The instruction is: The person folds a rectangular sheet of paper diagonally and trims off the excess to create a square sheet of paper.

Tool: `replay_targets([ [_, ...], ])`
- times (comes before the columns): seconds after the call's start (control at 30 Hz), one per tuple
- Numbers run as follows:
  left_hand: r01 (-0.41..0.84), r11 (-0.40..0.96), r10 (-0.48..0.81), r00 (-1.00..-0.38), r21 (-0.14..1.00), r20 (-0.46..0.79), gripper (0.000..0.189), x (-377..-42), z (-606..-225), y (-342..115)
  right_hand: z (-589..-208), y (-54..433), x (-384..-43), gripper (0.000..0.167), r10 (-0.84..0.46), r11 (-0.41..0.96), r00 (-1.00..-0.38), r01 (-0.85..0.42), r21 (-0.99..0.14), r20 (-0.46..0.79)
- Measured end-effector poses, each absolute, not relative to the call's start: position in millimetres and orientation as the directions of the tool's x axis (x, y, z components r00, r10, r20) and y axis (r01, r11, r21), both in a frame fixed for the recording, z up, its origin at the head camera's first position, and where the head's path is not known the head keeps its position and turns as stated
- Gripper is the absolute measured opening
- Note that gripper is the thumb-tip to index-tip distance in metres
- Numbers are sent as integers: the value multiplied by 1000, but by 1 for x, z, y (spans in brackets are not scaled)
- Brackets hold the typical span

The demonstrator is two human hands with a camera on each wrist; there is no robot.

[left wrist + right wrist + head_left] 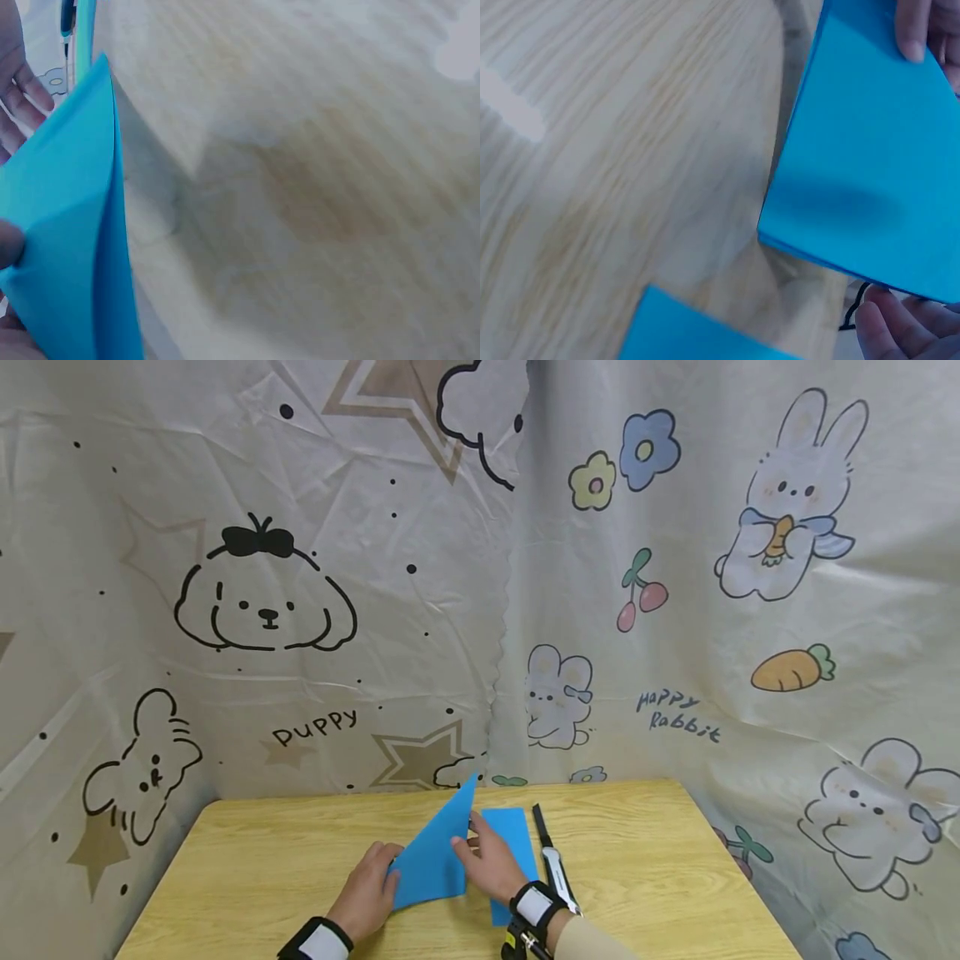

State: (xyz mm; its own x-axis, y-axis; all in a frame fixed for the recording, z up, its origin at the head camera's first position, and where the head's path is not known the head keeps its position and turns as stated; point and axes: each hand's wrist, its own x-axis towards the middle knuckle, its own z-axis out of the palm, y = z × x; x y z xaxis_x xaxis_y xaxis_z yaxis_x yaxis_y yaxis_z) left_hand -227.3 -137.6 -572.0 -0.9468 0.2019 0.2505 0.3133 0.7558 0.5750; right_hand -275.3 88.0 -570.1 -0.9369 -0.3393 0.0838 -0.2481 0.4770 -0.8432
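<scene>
A folded sheet of blue paper [435, 852] stands tilted up over the table, its top corner pointing away. My left hand [367, 889] pinches its lower left edge, thumb on the near face; the thumb shows on the paper [56, 232] in the left wrist view. On the other side, my right hand [491, 864] is at the paper's right edge with fingers loosely bent. From the right wrist view, the fingertips of that right hand [900, 326] are right at the edge of the blue sheet [862, 172]. The left wrist view shows two layers along the fold.
A second blue paper piece [512, 835] lies flat on the wooden table [285, 860], partly under my right forearm. Beside it, to the right, lies a utility knife [553, 860] with a dark blade end pointing away. A printed cloth [420, 610] hangs behind the table.
</scene>
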Motion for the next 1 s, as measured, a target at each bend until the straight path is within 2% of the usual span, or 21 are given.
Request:
replay_targets([
  [0.17, 374, 761, 204, -913, 529, 352, 24, -227, -569, -133, -564, 83, -271, 63, -286, 451, -949, -255, -855, 132],
  [0.37, 414, 762, 202, -883, 498, 424, 25, -225, -568, -131, -558, 83, -275, 41, -239, 467, -935, -347, -813, 262],
  [0.6, 475, 750, 229, -839, 461, 494, 27, -222, -571, -132, -532, 86, -268, 35, -307, 290, -922, -327, -899, 236],
  [0.77, 480, 761, 271, -846, 437, 459, 30, -223, -570, -132, -540, 83, -273, 24, -306, 374, -898, -418, -828, 316],
  [0.87, 481, 770, 292, -850, 420, 437, 32, -223, -571, -131, -539, 79, -272, 33, -319, 310, -890, -422, -852, 325],
  [1.0, 488, 773, 299, -844, 405, 445, 35, -223, -571, -130, -537, 78, -272, 51, -333, 151, -902, -340, -928, 276],
])
